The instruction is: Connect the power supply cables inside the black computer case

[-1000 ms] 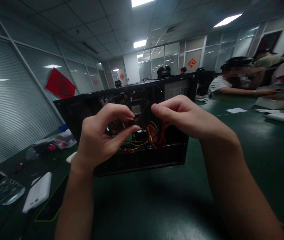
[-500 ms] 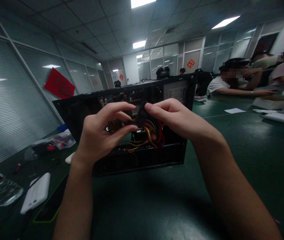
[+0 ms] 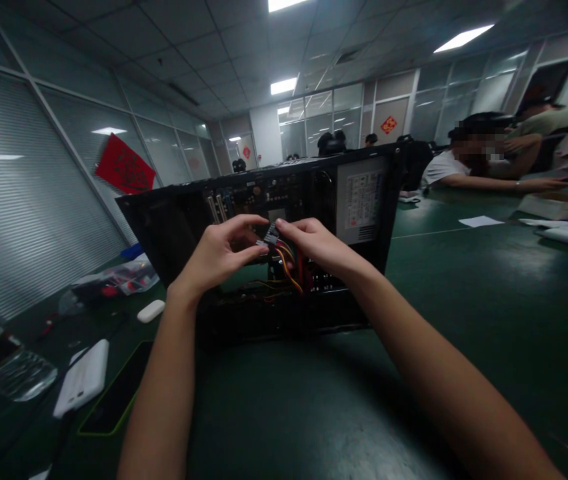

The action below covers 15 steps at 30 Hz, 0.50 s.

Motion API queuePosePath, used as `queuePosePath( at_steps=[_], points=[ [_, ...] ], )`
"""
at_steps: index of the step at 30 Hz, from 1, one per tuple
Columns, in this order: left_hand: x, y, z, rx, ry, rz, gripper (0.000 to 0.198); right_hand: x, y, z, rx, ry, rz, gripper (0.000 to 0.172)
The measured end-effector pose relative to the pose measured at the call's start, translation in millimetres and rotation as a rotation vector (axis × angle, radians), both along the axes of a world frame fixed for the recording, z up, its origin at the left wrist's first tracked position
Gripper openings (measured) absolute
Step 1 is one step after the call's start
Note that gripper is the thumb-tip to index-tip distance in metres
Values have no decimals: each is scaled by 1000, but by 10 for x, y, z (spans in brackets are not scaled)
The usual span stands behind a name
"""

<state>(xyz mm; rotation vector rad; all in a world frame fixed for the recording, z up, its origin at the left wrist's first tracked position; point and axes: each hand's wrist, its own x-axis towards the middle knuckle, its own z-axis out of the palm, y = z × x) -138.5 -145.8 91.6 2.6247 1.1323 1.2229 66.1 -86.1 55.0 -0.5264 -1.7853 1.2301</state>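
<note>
An open black computer case (image 3: 164, 207) stands in front of me on the green table. Both hands are at its open side, around a dark multi-pin power connector (image 3: 271, 233). The thumb and fingers of my left hand (image 3: 221, 250) pinch the connector's left side. My right hand (image 3: 317, 243) grips it from the right, with the thumb near its top. A bundle of red, yellow and black cables (image 3: 290, 267) hangs from the connector into the case. Behind my right hand sits the power supply (image 3: 363, 203) with its white label. Part of the motherboard is hidden by my hands.
On the left lie a water bottle (image 3: 9, 363), a white power bank (image 3: 82, 378), a dark phone with a green edge (image 3: 117, 393), a small white case (image 3: 151, 311) and a plastic bag (image 3: 114, 280). People sit along the right, near paper (image 3: 481, 221) and an open box (image 3: 554, 205).
Both hands have drawn a little farther away from me, toward the case's inside, with the connector. The connector has turned so its pin face shows. The view has shifted slightly.
</note>
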Motion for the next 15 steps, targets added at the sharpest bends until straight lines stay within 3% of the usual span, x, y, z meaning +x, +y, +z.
queuePosePath(
  at_steps=[8,15],
  points=[
    [32,-73,23,-81,-63,-35,52,2,-83,45,-41,36,8,56],
    [51,-103,32,-41,-22,-3,54,6,-114,58,-38,-1,52,58]
  ],
)
